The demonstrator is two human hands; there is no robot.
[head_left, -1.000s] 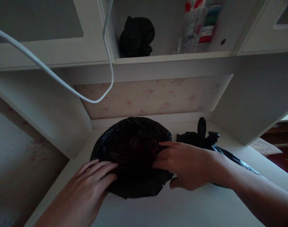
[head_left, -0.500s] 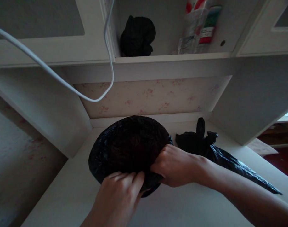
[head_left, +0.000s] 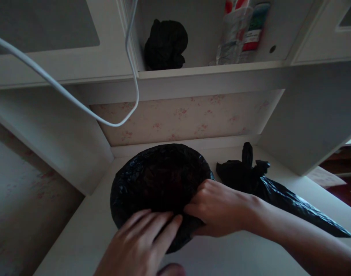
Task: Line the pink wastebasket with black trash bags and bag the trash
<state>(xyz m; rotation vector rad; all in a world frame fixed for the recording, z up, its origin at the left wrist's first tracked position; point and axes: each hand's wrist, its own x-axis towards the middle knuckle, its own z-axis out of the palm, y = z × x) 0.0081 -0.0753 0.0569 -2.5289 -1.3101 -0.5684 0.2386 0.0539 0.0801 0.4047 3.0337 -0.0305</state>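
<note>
A round black plastic bag [head_left: 160,184], crinkled and glossy, is laid flat on the white desk [head_left: 235,257], close to the back wall of the alcove. Its near edge is pressed by the left hand [head_left: 140,245], whose fingers [head_left: 155,226] are stretched out flat and slightly spread on the plastic; nothing is clamped by them. The right side of the bag's near edge is gripped by the right hand [head_left: 221,207], whose fingers [head_left: 192,209] are curled together and pinched on a fold of the plastic.

Just to the right of the round bag, behind the right wrist, a second black bag [head_left: 267,188] is seen, knotted at its top and drawn out into a long point toward the right edge of the desk. On the shelf [head_left: 210,69] above, a dark bundle [head_left: 165,44] and some packets [head_left: 241,30] are kept. A white cable [head_left: 77,103] is hung in a loop across the upper left.
</note>
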